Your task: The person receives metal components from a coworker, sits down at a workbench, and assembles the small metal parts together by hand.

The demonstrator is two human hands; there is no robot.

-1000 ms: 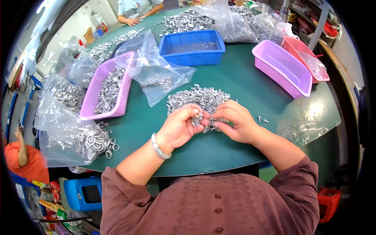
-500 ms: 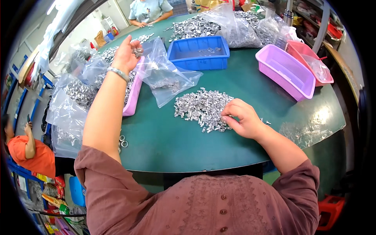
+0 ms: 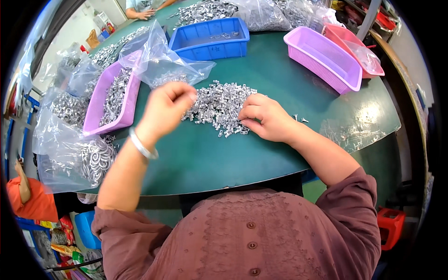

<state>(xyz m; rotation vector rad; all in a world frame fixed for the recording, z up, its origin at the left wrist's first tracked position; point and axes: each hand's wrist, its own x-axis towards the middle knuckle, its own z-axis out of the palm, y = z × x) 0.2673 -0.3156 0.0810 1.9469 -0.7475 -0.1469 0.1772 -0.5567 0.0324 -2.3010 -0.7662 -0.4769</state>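
Note:
A heap of small silvery metal pieces (image 3: pixel 219 105) lies on the green table. At its right edge is my right hand (image 3: pixel 267 119), with thumb and fingertips pinched together; whatever they hold is hidden or too small to name. My left hand (image 3: pixel 168 109), a bangle on its wrist, hovers at the heap's left side, slightly blurred. Its fingers are curled in toward the thumb, and I cannot make out what is in them. Left of that hand stands a purple basket (image 3: pixel 128 105) partly filled with metal pieces. A clear plastic bag (image 3: pixel 161 58) with small parts lies against this basket.
Beyond the heap sits a blue bin (image 3: pixel 210 49) with a few rings inside. Another purple basket (image 3: pixel 322 65) and a red basket (image 3: pixel 375 70) stand at the right. Bags of metal rings (image 3: pixel 95 158) line the left edge. Across the table, a person's hands (image 3: pixel 147 13) rest near more parts.
My left hand has come back from above the left purple basket to the heap, and its fingers have closed. My right hand stays at the heap's right edge. The whole view has shifted.

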